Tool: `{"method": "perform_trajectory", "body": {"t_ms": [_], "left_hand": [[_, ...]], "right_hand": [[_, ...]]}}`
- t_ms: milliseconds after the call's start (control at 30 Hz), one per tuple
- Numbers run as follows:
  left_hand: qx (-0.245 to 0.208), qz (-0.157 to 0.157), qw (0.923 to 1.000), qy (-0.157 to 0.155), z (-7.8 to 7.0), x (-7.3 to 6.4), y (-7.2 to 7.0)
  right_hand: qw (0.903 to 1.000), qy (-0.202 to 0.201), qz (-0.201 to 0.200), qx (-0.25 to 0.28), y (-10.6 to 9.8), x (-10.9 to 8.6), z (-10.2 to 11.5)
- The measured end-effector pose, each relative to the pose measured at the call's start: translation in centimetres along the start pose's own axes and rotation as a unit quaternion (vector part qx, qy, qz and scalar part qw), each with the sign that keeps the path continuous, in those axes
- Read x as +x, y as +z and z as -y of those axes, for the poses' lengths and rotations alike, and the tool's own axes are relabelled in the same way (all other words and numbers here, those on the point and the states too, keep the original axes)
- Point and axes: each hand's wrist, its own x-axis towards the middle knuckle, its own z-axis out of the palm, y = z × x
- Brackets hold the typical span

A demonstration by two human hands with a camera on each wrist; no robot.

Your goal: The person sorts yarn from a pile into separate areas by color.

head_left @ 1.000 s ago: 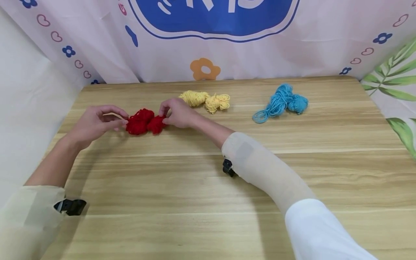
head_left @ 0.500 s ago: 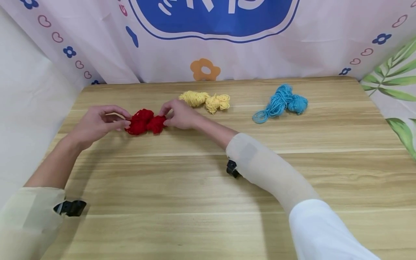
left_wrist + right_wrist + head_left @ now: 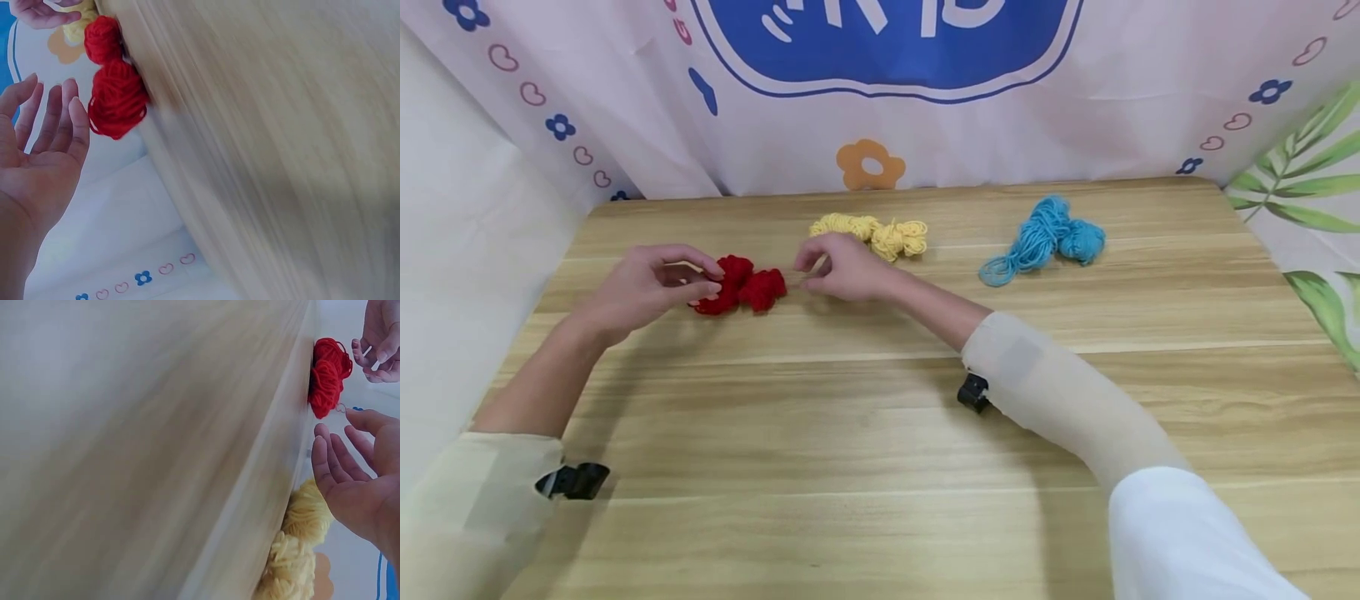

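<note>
A skein of red yarn (image 3: 763,290), tied in the middle like a bow, lies on the left part of the wooden table. Over its left end in the head view is my left hand (image 3: 647,287), fingers loosely bent; the left wrist view shows this hand (image 3: 47,144) raised off the red yarn (image 3: 117,100) with nothing in it. To the right of the red yarn, my right hand (image 3: 850,268) hovers with relaxed fingers, and a gap parts it from the yarn. That hand overlaps part of a yellow yarn skein (image 3: 898,240) behind it.
A blue yarn skein (image 3: 1037,237) with a loose loop lies at the back right of the wooden table (image 3: 865,433). Behind the table's far edge hangs a white printed cloth (image 3: 775,142). Black wrist cameras stick out from both sleeves.
My right hand has let go of the red yarn and drawn away to the right. My left hand has come off the yarn's left end and shifted slightly right. The skeins stay in place.
</note>
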Motion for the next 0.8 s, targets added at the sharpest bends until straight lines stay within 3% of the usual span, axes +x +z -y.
{"method": "perform_trajectory", "body": {"t_ms": [333,567,800], "left_hand": [[0.036,0.022,0.9987,0.029,-1.8,1.2,1.8],[0.089,0.037,0.9907,0.095,-2.6,2.0,3.1],[0.112,0.045,0.9837,0.133,-3.6,2.3,3.9]], "right_hand": [[0.9998,0.0,-0.01,-0.015,-2.2,-3.0,-0.3],[0.9983,0.0,-0.022,-0.054,-4.3,-5.9,-0.9],[0.9932,0.035,-0.05,-0.099,-7.3,-9.7,-1.5]]}}
